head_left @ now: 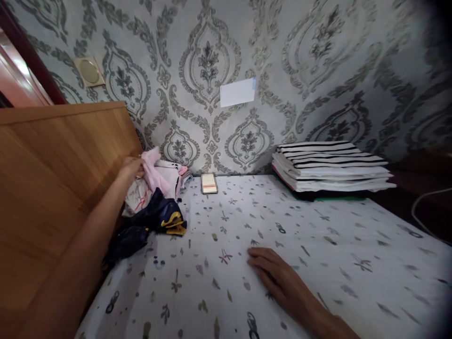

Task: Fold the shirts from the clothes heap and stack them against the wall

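Observation:
My left hand reaches to the pile by the wooden board, its fingers closed on a pink cloth. Under and beside that cloth lie a white bag with red print and other light garments. A dark blue garment with yellow marks is crumpled in front of them. On the patterned sheet, right of centre, my right hand rests palm down, apart from the clothes, with its fingers loosely extended and nothing visible in them.
A folded stack of striped and white cloth sits at the back right. Against the wall lies a small cream box. The wooden board rises along the left side. A white cable hangs at the far right.

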